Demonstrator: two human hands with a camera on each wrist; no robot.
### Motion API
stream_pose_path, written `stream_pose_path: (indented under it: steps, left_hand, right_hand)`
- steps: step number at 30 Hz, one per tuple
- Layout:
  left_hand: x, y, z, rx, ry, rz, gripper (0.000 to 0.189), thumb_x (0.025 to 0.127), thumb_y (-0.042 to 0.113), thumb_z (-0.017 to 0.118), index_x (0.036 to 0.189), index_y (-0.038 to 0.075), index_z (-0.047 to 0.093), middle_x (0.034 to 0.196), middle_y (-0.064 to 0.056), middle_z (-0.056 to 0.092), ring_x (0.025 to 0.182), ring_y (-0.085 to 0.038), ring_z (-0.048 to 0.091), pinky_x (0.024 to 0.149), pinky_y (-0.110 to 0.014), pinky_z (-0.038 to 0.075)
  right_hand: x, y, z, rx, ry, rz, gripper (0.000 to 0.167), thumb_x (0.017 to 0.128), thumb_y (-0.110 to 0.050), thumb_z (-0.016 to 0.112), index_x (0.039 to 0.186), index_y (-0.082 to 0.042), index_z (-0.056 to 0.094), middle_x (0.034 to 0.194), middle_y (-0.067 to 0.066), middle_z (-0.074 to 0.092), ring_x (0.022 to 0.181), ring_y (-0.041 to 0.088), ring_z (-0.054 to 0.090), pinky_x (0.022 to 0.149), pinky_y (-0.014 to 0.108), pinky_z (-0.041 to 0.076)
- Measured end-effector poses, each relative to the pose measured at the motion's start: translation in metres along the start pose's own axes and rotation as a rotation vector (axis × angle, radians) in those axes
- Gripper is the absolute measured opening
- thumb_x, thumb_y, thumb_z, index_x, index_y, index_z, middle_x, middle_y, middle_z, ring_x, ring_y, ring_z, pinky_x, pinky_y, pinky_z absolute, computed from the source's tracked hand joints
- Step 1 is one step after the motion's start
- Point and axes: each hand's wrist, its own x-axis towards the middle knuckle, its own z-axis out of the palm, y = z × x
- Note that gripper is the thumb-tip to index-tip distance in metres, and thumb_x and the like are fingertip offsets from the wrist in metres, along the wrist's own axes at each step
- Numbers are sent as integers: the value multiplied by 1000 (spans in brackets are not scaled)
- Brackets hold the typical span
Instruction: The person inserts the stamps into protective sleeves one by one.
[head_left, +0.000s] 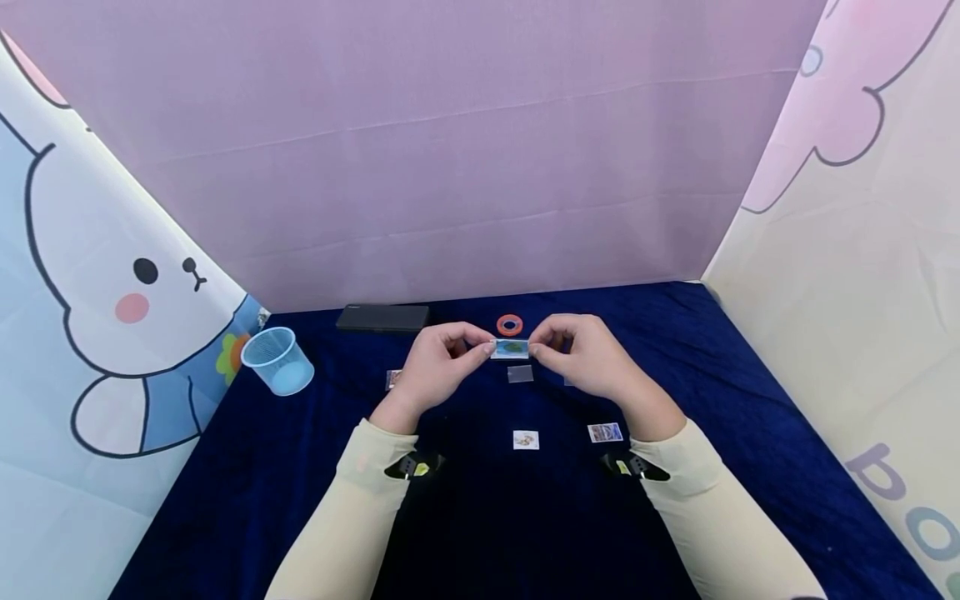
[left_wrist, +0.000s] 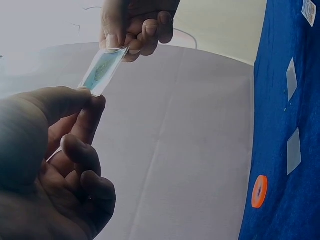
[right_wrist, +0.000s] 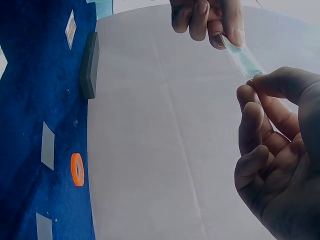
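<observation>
Both grips are clamped: the L hand (head_left: 447, 362) pinches one end of the blue card (head_left: 511, 349) btw. thumb and forefinger, the R hand (head_left: 585, 354) pinches the other end. This card, prob. inside a clear sleeve, is raised off the counter (head_left: 315, 500), just on the near side of the orange ring (head_left: 501, 326) as the head cam sees it.

To do it well, I would keep the pinch light and only at the edges, w/ equal pull on both ends, so the film does not buckle or crease; fingertips should stay off the print, as smudges could show.

Abt. writing: on the wall cloth (head_left: 825, 350), well to the right of the ring, the lg. letters "bo" (head_left: 912, 525) are readable; the next one is cut off. The black box (head_left: 383, 317), left of the ring, has a small mark, too tiny to read. On the picture card (head_left: 605, 432), right of the ring and nearer to the person, print is also too small, so no brand can be told.
</observation>
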Motion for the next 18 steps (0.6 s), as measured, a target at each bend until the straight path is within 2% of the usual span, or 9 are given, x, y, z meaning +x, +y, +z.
stream_pose_path:
  steps: [5, 11, 18]
  left_hand:
    - [0, -2, -1, 7, 2, 6, 9, 99, 21, 77, 105, 15, 81, 81, -3, 68, 55, -24, 44, 50, -28, 35]
    - [2, -6, -3, 8, 13, 22, 8, 98, 26, 78, 102, 19, 82, 77, -4, 65, 54, -24, 45, 49, -29, 36]
    - [5, -17, -8, 40, 32, -17, 7, 99, 23, 76, 103, 20, 81, 78, 1, 67, 54, -24, 45, 51, -29, 36]
  right_hand:
    - [0, 0, -2, -5, 10, -10, 7, 100, -16, 75, 99, -22, 78, 78, -2, 66, 60, 31, 57, 48, 30, 44]
    - [0, -1, -6, -33, 31, -20, 4, 99, -17, 76, 100, -19, 79, 78, -3, 66, 60, 24, 57, 51, 31, 45]
    - [-1, -2, -8, -46, 32, -6, 7, 98, -16, 76, 100, -22, 79, 79, -2, 67, 61, 20, 57, 52, 30, 46]
